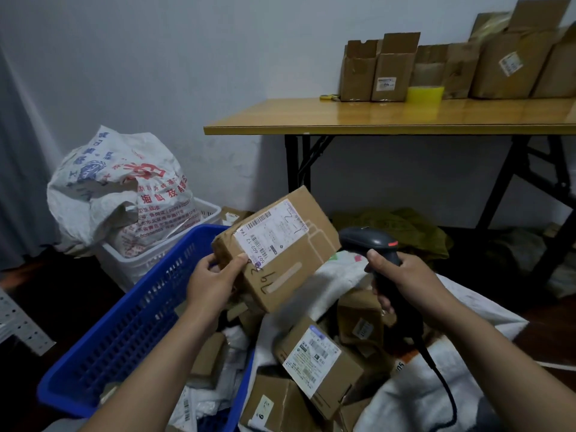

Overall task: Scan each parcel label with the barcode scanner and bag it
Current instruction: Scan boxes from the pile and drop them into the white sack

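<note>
My left hand (pixel 215 280) grips the near corner of a brown cardboard parcel (pixel 290 260), held tilted in the air with its white shipping label (pixel 271 233) facing up. To its right, my right hand (pixel 402 279) holds the black barcode scanner (pixel 371 244) by its handle, head pointed toward the parcel, cord (pixel 436 369) trailing down. Below both hands lies an open white woven bag (pixel 420 397) holding several labelled cardboard parcels (pixel 314 363).
A blue plastic basket (pixel 131 332) with parcels stands at lower left. Behind it a white basket (pixel 149 260) carries a stuffed printed sack (pixel 118 188). A wooden folding table (pixel 374 120) at the back right bears cardboard boxes (pixel 383 70) and yellow tape (pixel 425 95).
</note>
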